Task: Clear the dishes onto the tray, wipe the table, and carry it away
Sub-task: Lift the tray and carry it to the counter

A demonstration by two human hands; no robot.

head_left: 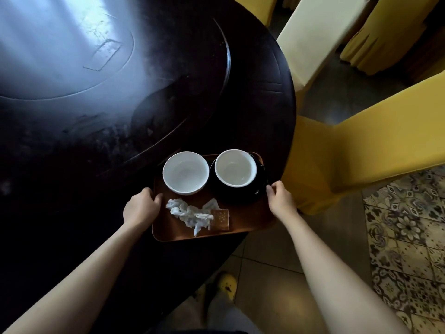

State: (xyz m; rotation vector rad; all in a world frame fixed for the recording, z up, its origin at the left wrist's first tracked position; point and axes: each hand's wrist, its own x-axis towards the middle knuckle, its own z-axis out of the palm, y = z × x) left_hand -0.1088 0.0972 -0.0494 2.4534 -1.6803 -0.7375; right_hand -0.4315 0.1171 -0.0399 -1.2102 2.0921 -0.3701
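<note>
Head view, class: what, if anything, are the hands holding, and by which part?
The tray, held by both: the left hand grips its left rim, the right hand grips its right rim.

The glossy dark wooden round worktop (101, 131) shows smears; two white glazed ceramic bowls (185, 173) shine; the crumpled white paper napkin (190, 213) looks matt.

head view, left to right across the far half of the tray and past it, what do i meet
left hand, white bowl, second white bowl, right hand, yellow chair cover; both hands grip the tray
</note>
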